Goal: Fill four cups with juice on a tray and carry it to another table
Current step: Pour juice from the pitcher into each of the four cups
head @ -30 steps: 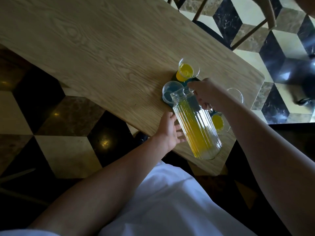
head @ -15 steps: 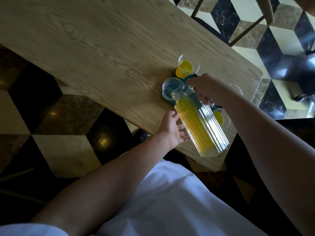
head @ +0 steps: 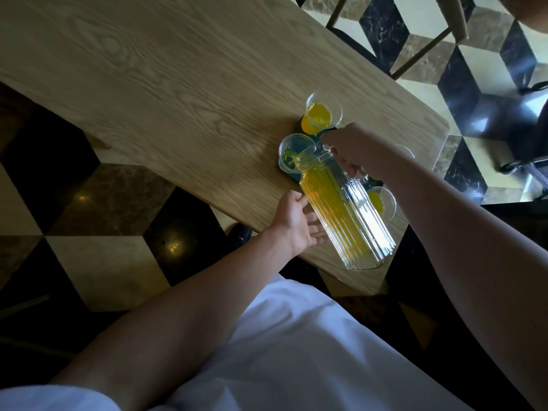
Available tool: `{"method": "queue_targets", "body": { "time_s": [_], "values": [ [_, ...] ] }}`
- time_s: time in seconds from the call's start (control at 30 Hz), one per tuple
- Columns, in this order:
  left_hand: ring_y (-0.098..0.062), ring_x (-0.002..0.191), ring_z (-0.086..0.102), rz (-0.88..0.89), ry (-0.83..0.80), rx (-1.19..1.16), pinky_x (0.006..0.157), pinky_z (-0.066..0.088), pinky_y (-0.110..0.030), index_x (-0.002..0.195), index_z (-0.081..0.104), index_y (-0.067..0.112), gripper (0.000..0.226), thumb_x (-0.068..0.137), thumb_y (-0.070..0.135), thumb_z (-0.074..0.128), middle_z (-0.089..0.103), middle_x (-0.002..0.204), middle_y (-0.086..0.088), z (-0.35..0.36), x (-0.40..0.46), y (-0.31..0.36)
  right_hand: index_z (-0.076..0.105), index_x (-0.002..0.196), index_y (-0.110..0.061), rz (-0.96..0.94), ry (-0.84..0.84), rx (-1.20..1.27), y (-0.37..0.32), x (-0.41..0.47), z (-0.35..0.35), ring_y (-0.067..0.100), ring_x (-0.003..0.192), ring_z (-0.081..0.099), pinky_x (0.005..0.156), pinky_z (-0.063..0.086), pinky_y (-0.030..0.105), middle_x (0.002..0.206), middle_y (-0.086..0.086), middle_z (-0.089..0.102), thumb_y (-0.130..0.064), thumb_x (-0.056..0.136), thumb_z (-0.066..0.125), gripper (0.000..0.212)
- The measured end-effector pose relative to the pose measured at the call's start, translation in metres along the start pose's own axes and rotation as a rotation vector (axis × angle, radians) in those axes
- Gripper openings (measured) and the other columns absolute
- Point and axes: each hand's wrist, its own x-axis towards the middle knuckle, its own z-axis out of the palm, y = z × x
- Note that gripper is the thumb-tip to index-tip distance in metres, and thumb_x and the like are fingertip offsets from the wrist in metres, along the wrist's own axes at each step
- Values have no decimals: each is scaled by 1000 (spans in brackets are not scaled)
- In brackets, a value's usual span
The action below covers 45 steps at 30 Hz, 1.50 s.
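A ribbed clear pitcher [head: 353, 221] of yellow juice is tipped steeply, its spout over a clear cup [head: 292, 157] where a little juice lands. My right hand [head: 347, 151] grips the pitcher's handle. My left hand [head: 293, 223] rests flat against the pitcher's lower side, fingers spread. The cup stands on a dark teal tray [head: 289, 173] near the table's front edge. A cup [head: 321, 117] full of juice stands at the tray's far end. Another juice cup [head: 382, 201] shows behind the pitcher. A further cup's rim [head: 407, 149] peeks past my right forearm.
The wooden table [head: 178, 84] stretches away to the left and back. A chair's wooden legs [head: 430, 46] stand beyond its far edge on the chequered floor. A dark chair base [head: 510, 114] sits at the right. My white clothing fills the bottom.
The pitcher has tipped further, and juice has begun to run into the near cup, which was empty before. My left hand has stayed against the pitcher's side.
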Motion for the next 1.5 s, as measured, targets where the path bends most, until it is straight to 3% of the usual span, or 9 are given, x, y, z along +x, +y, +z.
{"method": "queue_targets", "body": {
  "time_s": [0.1,0.37,0.5,0.6,0.93,1.2,1.33,1.43,1.5],
  "values": [
    [-36,110,55,-8,2,-5,107,39,-60,157,30,27,60,99,40,26,55,116,-14,0,0,-1,52,73,-12,-2,-14,-14,-1,2,-1,15,41,34,51,29,22,53,6,43,-41,94,53,36],
    [-48,138,38,-50,-31,-76,103,41,-64,160,23,31,69,91,35,31,34,155,-21,-3,0,3,46,68,-14,26,-58,-44,-7,1,-4,14,38,31,48,26,20,52,4,38,-39,94,52,37],
    [-47,131,42,-55,-40,-88,91,47,-62,160,20,32,73,88,32,32,35,155,-22,-1,-1,4,42,66,-15,59,-67,-92,-12,-2,-7,12,27,29,40,28,13,44,3,36,-37,95,49,37],
    [-49,137,37,-57,-43,-106,98,43,-65,161,16,32,72,90,31,30,30,159,-22,0,1,5,41,64,-15,77,-90,-96,-14,-2,-8,12,23,29,38,29,13,38,2,35,-38,96,48,40],
    [-52,140,35,-76,-40,-78,103,40,-68,160,18,34,76,85,35,33,36,156,-25,2,5,7,35,60,-14,154,-102,-233,-28,-3,-2,13,42,26,52,20,23,47,4,31,-41,99,41,48],
    [-50,127,49,-35,-72,-73,96,45,-62,150,42,23,59,94,35,26,56,137,-26,11,1,9,44,71,-16,-279,-29,-314,-14,-13,-11,24,53,44,51,40,31,68,9,47,-17,101,38,31],
    [-48,126,52,-36,-76,-94,90,48,-60,151,42,24,61,93,36,28,57,136,-23,15,3,8,42,70,-17,-320,-2,-382,-19,-12,-15,17,49,43,44,38,28,46,2,52,-17,101,39,31],
    [-48,127,52,-38,-81,-117,91,48,-60,151,41,25,62,92,37,30,58,136,-23,18,5,8,42,71,-17,-331,13,-413,-24,-13,-13,11,33,46,33,38,22,44,2,52,-16,100,39,29],
    [-48,125,54,-35,-85,-129,96,45,-61,150,42,24,61,92,37,30,58,135,-22,18,5,9,40,70,-17,-337,23,-414,-27,-14,-11,5,24,45,26,34,18,31,-10,48,-16,100,38,30]
  ]
}}
